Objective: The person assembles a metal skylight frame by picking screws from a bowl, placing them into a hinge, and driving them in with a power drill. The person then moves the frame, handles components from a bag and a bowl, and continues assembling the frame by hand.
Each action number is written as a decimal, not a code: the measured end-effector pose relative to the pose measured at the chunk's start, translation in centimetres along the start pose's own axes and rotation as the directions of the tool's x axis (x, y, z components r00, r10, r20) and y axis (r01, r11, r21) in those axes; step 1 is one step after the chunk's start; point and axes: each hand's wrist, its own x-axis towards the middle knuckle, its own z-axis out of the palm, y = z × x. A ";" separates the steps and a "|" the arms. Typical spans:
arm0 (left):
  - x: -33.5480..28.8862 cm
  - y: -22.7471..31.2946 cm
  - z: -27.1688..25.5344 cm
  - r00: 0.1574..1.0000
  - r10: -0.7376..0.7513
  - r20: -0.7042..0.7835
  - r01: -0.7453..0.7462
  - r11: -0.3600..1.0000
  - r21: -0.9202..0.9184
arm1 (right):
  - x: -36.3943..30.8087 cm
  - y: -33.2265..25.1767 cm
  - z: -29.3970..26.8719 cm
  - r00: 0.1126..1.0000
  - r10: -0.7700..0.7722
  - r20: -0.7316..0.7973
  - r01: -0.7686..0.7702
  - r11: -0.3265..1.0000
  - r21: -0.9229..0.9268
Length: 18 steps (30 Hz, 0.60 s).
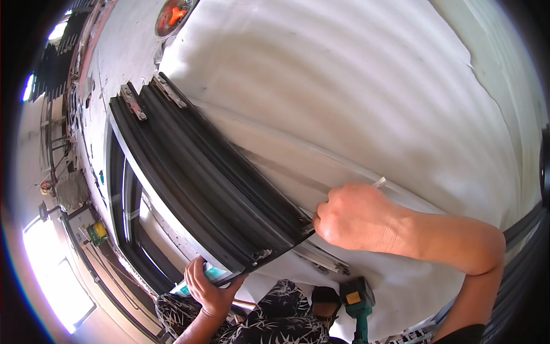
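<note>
A long dark metal frame (189,155) with grooved profiles lies slantwise before me, its near end by my lap. Pale metal brackets (133,103) sit at its far end. My left hand (209,289) grips the near left corner, fingers over the pale side strip and thumb toward the end face. Teal film (215,272) shows beside those fingers. At the near right corner, my right hand (361,218) is closed in a fist against the frame's edge. A short clear tip (379,182) shows just above the fist. What the fist holds is hidden.
A green cordless power tool (358,307) stands near my lap on the right. Light metal strips (321,258) lie under the near edge. White sheeting (355,86) covers the surface to the right. A round bowl (166,28) with an orange item is at the far edge.
</note>
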 end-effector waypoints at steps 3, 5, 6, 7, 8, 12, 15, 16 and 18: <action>-0.2 -0.1 -0.5 1.000 -0.008 -0.005 0.008 1.000 0.021 | 0.8 0.4 0.3 0.999 -0.022 0.035 0.019 0.998 0.068; -0.1 0.0 -1.0 1.000 -0.003 -0.015 0.004 0.999 0.050 | 1.4 0.8 0.9 0.999 -0.048 0.017 0.046 0.990 0.134; 0.1 0.0 -1.0 1.000 -0.003 -0.016 0.004 0.999 0.039 | 1.2 0.8 0.9 0.999 -0.030 0.011 0.028 0.989 0.145; 0.2 0.0 -0.9 1.000 0.010 -0.013 -0.009 0.999 0.052 | 1.1 0.8 1.0 1.000 -0.013 0.004 0.012 0.988 0.157; 0.3 0.0 -0.8 1.000 0.025 -0.010 -0.025 0.998 0.063 | 0.9 1.2 1.0 1.000 -0.007 0.013 0.005 0.989 0.150; 0.3 -0.1 -0.6 0.999 0.037 -0.019 -0.037 0.999 0.040 | 0.8 1.6 0.7 0.997 -0.034 0.062 0.025 0.988 0.149; 0.6 0.0 -0.6 0.998 0.043 -0.038 -0.042 0.998 0.035 | 0.9 1.5 0.7 0.998 -0.012 0.067 0.002 0.990 0.142; 0.7 0.1 -0.4 0.998 0.045 -0.039 -0.043 0.999 0.033 | 1.0 1.5 0.8 0.996 0.000 0.084 -0.012 0.989 0.146; 0.5 0.3 -0.4 0.998 0.033 -0.057 -0.028 0.997 0.074 | 1.1 1.5 0.6 0.992 0.017 0.129 -0.038 0.986 0.162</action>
